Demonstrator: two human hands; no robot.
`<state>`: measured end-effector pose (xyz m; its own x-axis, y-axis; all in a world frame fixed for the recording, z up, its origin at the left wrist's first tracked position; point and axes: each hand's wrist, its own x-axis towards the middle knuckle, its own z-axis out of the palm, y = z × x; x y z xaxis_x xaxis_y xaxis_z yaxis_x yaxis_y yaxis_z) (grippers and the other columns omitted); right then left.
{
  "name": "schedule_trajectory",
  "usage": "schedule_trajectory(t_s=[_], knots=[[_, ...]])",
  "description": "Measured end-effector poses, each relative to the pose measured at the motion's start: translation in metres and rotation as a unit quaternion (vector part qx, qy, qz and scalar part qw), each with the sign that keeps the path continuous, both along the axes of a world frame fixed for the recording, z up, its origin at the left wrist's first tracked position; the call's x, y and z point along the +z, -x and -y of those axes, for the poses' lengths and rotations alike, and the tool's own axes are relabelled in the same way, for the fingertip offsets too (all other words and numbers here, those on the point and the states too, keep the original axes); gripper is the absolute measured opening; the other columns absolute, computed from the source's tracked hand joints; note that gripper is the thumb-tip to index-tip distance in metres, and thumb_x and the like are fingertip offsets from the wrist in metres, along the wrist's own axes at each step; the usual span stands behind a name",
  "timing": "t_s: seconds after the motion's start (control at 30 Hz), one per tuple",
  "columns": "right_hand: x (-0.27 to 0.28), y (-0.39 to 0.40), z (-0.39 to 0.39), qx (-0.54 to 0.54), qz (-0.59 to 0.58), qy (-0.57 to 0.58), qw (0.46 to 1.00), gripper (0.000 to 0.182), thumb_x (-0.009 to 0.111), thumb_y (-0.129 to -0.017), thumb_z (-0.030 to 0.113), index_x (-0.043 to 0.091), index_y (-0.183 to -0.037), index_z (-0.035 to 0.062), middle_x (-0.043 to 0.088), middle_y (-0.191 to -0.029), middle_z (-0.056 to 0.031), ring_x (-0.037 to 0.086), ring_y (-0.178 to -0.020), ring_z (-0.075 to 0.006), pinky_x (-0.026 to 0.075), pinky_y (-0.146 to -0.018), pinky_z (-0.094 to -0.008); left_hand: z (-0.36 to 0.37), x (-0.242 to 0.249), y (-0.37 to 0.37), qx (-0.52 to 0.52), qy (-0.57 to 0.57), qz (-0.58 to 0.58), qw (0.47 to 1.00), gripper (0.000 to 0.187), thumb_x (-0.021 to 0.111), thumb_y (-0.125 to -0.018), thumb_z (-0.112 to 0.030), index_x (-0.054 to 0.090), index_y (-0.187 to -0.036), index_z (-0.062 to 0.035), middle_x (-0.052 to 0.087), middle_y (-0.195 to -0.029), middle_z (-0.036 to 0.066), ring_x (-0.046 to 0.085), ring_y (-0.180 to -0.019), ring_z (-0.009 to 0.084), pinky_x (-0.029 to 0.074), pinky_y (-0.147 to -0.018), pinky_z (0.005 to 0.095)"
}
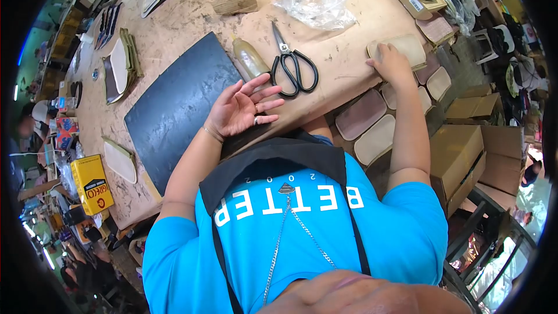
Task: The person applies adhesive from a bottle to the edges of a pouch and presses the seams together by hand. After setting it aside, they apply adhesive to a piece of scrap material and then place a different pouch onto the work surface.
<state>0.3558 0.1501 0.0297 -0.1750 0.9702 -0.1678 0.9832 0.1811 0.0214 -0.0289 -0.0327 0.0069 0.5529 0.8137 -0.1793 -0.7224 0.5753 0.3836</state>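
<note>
1 L hand (241, 107) released nr 1 scissors (284, 50), 1 R hand (394, 65) on pale pad (412, 47), grip unclear

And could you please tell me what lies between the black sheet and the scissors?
In the head view, a bottle lies between the black sheet and the scissors; the left hand also extends into that stretch.

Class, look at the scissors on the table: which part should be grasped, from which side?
The scissors are probably best taken by the black handle loops, from the wearer's right: the loops lie toward the body, the blades point away, and the bottle lies beside them on the left.
</note>
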Motion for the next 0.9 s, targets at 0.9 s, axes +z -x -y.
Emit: schedule_trajectory(t_s=[0.9], knots=[[-0.013, 0.158, 0.082, 0.265, -0.381, -0.197, 0.864, 0.050, 0.072, -0.088, 0.023, 0.058, -0.135, 0.0121, 0.049, -0.146, -0.0193, 0.038, -0.140, -0.0424, 0.034, -0.113, -0.0529, 0.136, 0.029, 0.254, 0.237, -0.027, -0.957, 0.163, 0.049, 0.068, -0.089, -0.044, 0.064, -0.131, -0.0193, 0.049, -0.149, 0.015, 0.042, -0.139, 0.0387, 0.032, -0.114, 0.0550]])
